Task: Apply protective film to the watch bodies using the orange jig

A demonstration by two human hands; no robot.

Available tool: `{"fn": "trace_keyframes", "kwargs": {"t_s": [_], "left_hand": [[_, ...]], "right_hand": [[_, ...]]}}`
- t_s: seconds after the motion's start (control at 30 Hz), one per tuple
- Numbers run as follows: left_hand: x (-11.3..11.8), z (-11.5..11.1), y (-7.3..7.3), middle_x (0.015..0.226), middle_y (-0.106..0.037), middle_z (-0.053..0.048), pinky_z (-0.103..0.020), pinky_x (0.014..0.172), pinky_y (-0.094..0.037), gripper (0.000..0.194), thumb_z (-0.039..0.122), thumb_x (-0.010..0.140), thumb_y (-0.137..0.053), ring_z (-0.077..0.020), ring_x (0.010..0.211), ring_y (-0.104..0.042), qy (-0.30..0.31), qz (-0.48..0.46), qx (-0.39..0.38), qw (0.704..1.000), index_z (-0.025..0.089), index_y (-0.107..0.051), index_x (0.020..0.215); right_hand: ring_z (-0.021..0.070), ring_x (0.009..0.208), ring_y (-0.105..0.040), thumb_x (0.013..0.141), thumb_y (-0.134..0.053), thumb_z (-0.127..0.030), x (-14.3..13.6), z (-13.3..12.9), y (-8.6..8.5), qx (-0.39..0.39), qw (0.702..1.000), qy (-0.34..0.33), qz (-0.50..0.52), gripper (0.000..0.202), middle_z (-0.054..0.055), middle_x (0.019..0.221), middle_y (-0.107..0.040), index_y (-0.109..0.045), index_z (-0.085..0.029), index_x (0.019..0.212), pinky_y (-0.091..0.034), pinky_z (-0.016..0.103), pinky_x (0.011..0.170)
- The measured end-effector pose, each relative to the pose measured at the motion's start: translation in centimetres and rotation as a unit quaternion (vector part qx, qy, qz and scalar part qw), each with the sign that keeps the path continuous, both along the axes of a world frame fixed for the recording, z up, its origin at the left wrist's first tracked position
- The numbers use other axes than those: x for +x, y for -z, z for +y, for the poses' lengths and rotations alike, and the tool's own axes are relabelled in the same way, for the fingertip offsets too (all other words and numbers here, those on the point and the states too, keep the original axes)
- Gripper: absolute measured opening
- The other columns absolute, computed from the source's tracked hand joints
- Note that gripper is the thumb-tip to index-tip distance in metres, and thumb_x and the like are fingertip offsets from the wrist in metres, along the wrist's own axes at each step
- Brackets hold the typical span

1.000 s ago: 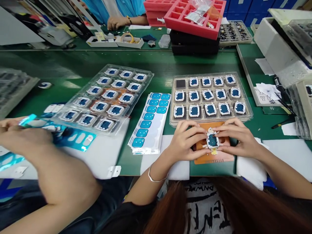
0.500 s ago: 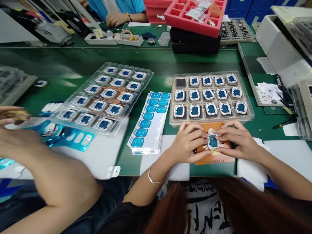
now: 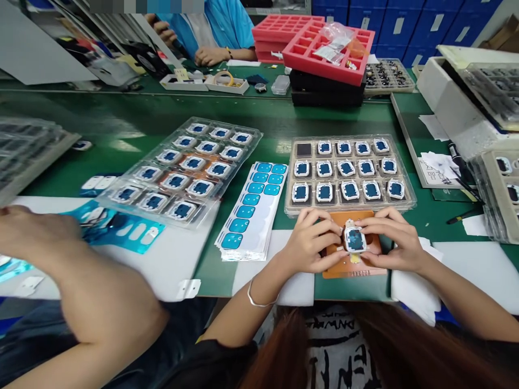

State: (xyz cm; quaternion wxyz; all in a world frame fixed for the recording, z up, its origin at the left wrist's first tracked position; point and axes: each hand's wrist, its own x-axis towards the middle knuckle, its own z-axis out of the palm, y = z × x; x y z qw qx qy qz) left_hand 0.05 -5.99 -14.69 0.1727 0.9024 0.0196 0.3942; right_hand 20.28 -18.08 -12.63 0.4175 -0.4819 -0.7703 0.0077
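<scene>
Remote, head view: I see the left hand (image 3: 316,243) pinched on the left edge of a squarish white frame with a blue center (image 3: 355,240); the right hand (image 3: 389,241) grips its right edge. Frame sits between both sets of fingertips, over an orange card (image 3: 338,268). Just beyond the hands: compartmented tray (image 3: 344,206). Left of left hand: blue-sticker sheets (image 3: 257,216).

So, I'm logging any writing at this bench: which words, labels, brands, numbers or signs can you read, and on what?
Nothing can be quoted with certainty.
Shirt: large black lettering, partly covered, unclear.
Orange mat: a line of print along its lower edge, too small.
White card: black characters, too blurred.
Bin labels: too small.
Held part: no lettering visible.
</scene>
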Motion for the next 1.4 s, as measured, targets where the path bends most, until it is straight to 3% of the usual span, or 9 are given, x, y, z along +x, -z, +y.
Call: {"fn": "trace_keyframes", "kwargs": {"t_s": [0.23, 0.33, 0.5, 0.7, 0.8, 0.97, 1.17, 1.27, 1.4], "left_hand": [[0.1, 0.1, 0.2, 0.101, -0.075, -0.003, -0.043, 0.092, -0.034, 0.025, 0.043, 0.093, -0.055, -0.0248, 0.106, -0.056, 0.058, 0.051, 0.002, 0.997, 0.023, -0.069, 0.099], [0.2, 0.2, 0.5, 0.108, -0.074, -0.003, -0.044, 0.095, -0.031, 0.028, 0.044, 0.093, -0.055, -0.0259, 0.110, -0.054, 0.085, 0.082, 0.006, 0.993, 0.025, -0.069, 0.107], [0.3, 0.3, 1.0, 0.109, -0.075, -0.003, -0.044, 0.094, -0.031, 0.029, 0.046, 0.092, -0.057, -0.0257, 0.107, -0.053, 0.085, 0.064, -0.007, 0.994, 0.023, -0.071, 0.102], [0.7, 0.4, 1.5, 0.109, -0.075, -0.002, -0.042, 0.093, -0.031, 0.027, 0.046, 0.088, -0.063, -0.0245, 0.107, -0.054, 0.087, 0.052, 0.004, 0.995, 0.022, -0.072, 0.094], [0.8, 0.4, 1.4, 0.108, -0.075, -0.002, -0.043, 0.092, -0.032, 0.027, 0.047, 0.088, -0.063, -0.0244, 0.108, -0.054, 0.077, 0.058, 0.018, 0.995, 0.023, -0.072, 0.094], [0.6, 0.1, 1.1, 0.110, -0.074, -0.003, -0.042, 0.091, -0.032, 0.028, 0.047, 0.090, -0.060, -0.0254, 0.112, -0.053, 0.066, 0.064, 0.031, 0.995, 0.022, -0.072, 0.095], [0.7, -0.1, 1.0, 0.113, -0.073, -0.003, -0.043, 0.089, -0.030, 0.031, 0.047, 0.093, -0.054, -0.0262, 0.113, -0.051, 0.066, 0.076, 0.030, 0.994, 0.022, -0.072, 0.097], [0.7, -0.1, 0.8, 0.113, -0.073, -0.004, -0.042, 0.089, -0.029, 0.034, 0.049, 0.094, -0.052, -0.0253, 0.112, -0.050, 0.070, 0.093, 0.028, 0.993, 0.022, -0.073, 0.096], [0.5, -0.1, 0.6, 0.110, -0.073, -0.003, -0.042, 0.087, -0.029, 0.036, 0.051, 0.094, -0.052, -0.0256, 0.109, -0.049, 0.068, 0.127, 0.032, 0.989, 0.022, -0.072, 0.101]], "right_hand": [[0.0230, 0.082, -0.061, 0.079, -0.073, -0.025, 1.4, -0.2, -0.3, 0.037, 0.999, 0.038, 0.001, 0.028, 0.010, 0.107, -0.074, -0.065, -0.023, 0.106, -0.050, 0.041, 0.070], [0.0231, 0.083, -0.060, 0.079, -0.073, -0.022, 1.6, 1.4, -1.4, 0.067, 0.994, 0.040, -0.073, 0.022, 0.010, 0.107, -0.075, -0.066, -0.022, 0.100, -0.050, 0.041, 0.072], [0.0245, 0.088, -0.059, 0.081, -0.071, -0.031, 1.3, 9.7, -3.8, 0.056, 0.983, -0.013, -0.172, 0.013, 0.005, 0.110, -0.075, -0.071, -0.023, 0.092, -0.050, 0.043, 0.078], [0.0283, 0.093, -0.062, 0.081, -0.067, -0.036, 2.0, 21.7, -3.8, -0.029, 0.989, 0.065, -0.133, 0.017, 0.012, 0.108, -0.075, -0.073, -0.020, 0.084, -0.047, 0.048, 0.087], [0.0286, 0.095, -0.064, 0.084, -0.063, -0.033, 2.2, 23.8, -2.5, -0.070, 0.983, 0.090, -0.143, 0.018, 0.015, 0.108, -0.074, -0.074, -0.018, 0.084, -0.047, 0.048, 0.088], [0.0272, 0.104, -0.061, 0.086, -0.061, -0.032, 1.7, 23.2, -1.8, -0.153, 0.970, 0.104, -0.157, 0.020, 0.011, 0.117, -0.072, -0.075, -0.020, 0.093, -0.045, 0.048, 0.093], [0.0302, 0.116, -0.055, 0.088, -0.061, -0.035, -2.0, 23.7, -3.4, -0.222, 0.960, 0.145, -0.089, 0.022, 0.010, 0.117, -0.071, -0.074, -0.020, 0.097, -0.040, 0.052, 0.101], [0.0232, 0.108, -0.061, 0.094, -0.058, -0.034, -5.8, 25.8, -3.8, -0.262, 0.951, 0.166, -0.003, 0.029, 0.009, 0.121, -0.067, -0.066, -0.017, 0.115, -0.047, 0.044, 0.098], [0.0195, 0.097, -0.065, 0.096, -0.058, -0.038, -11.1, 29.9, -3.6, -0.346, 0.911, 0.188, 0.126, 0.038, 0.009, 0.119, -0.062, -0.056, -0.016, 0.127, -0.057, 0.040, 0.083]]}}
